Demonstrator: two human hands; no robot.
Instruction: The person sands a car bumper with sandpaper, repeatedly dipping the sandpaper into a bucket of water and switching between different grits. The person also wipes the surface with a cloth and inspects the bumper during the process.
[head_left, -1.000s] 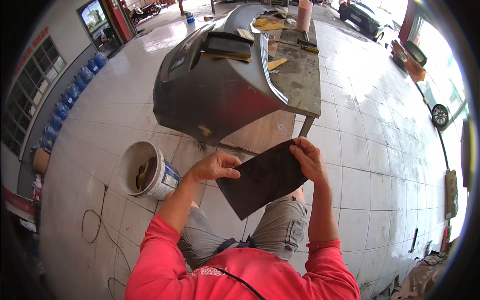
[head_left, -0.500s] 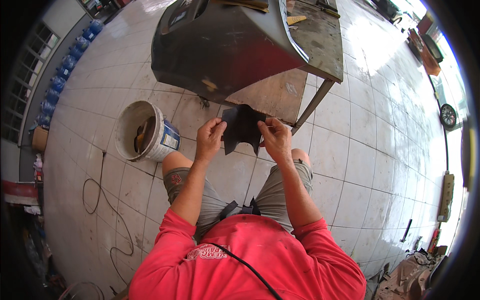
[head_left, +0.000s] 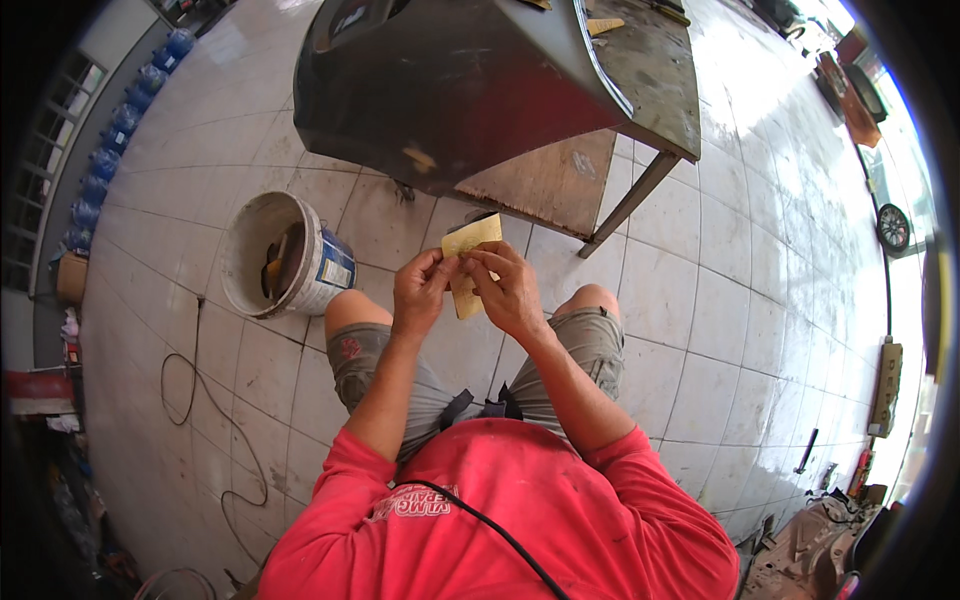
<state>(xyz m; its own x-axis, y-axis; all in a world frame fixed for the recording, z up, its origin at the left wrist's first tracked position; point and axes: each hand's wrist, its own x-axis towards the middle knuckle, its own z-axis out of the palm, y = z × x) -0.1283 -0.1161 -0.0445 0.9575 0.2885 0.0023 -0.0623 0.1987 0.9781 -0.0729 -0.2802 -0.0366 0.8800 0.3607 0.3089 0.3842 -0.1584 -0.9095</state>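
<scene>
Between my knees, a folded sheet of sandpaper (head_left: 468,232) shows its yellow backing, with a small dark part at the top. My left hand (head_left: 421,287) pinches its left side, and my right hand (head_left: 503,288) has fingers closed on the middle and right of it, close beside the left. Beyond my hands, a dark grey car body panel (head_left: 450,90) with a reddish patch rests on a worn metal table (head_left: 655,95).
A dirty white bucket (head_left: 330,262) with items inside stands by my left knee. A wooden lower board (head_left: 545,175) sits under the table. A thin cable (head_left: 235,435) loops on the tiled floor at left. Several blue water bottles (head_left: 105,165) line the wall. A wheel (head_left: 892,227) leans at right.
The sheet has gone from flat and dark to folded, yellow side showing. My hands have risen away from my body and drawn together. The panel and table sit higher in view.
</scene>
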